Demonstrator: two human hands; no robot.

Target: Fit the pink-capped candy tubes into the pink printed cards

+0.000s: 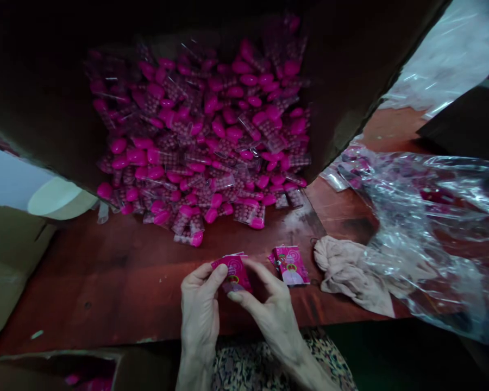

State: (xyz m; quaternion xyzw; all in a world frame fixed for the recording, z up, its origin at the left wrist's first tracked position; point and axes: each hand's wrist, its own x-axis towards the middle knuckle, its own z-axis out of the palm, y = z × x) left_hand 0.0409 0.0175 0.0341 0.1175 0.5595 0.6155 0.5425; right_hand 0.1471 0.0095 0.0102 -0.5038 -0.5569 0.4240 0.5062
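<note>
Between both hands, above the front of the reddish wooden table, are pink printed cards (pixel 237 276), slightly fanned at the top. My left hand (pixel 201 296) pinches their left side, thumb on the front face. The fingers of my right hand (pixel 269 298) curl round the right side, with the thumb at the lower edge. Just right of them lies a small stack of similar pink cards (pixel 292 266). Beyond the hands, a big heap of small clear tubes with pink caps (pixel 212 141), filled with little pinkish beads, spills from a tipped cardboard box (pixel 338 108).
A crumpled beige cloth (pixel 350 266) and clear plastic bags (pixel 427 217) lie on the right. A pale bowl (pixel 61 198) stands at the left by a cardboard box (pixel 8 255). Below the table's front edge, an open carton (pixel 57 361) holds pink items.
</note>
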